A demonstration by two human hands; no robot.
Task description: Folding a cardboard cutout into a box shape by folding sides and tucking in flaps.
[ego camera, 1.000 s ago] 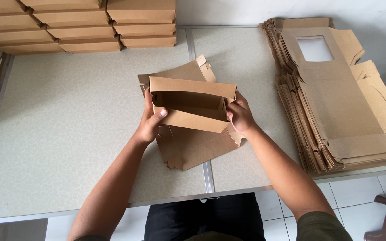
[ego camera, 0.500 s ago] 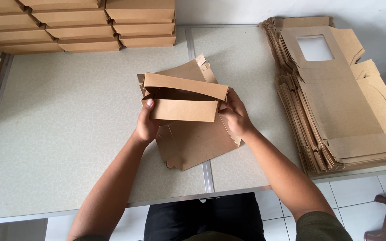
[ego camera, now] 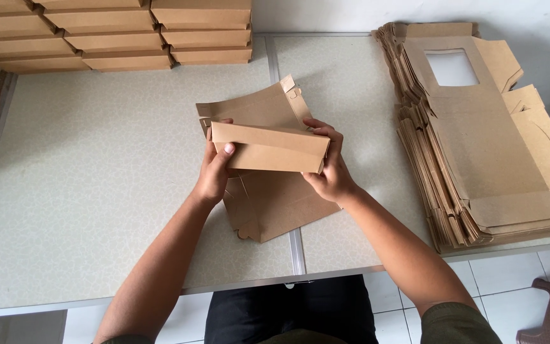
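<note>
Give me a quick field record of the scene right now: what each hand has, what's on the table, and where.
left hand: grips the left end of the brown cardboard box blank, thumb on the folded front panel
right hand: grips the blank's right end, fingers curled over the top edge
blank state: partly folded, front panel turned down, lower flap resting on the table
right of table: tall stack of flat blanks with window cut-outs
far left: rows of finished boxes
floor: white tiles

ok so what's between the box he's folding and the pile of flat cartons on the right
In the head view, only bare table top lies between the half-folded box and the stack of flat cartons; the right hand grips the box's near edge.
</note>
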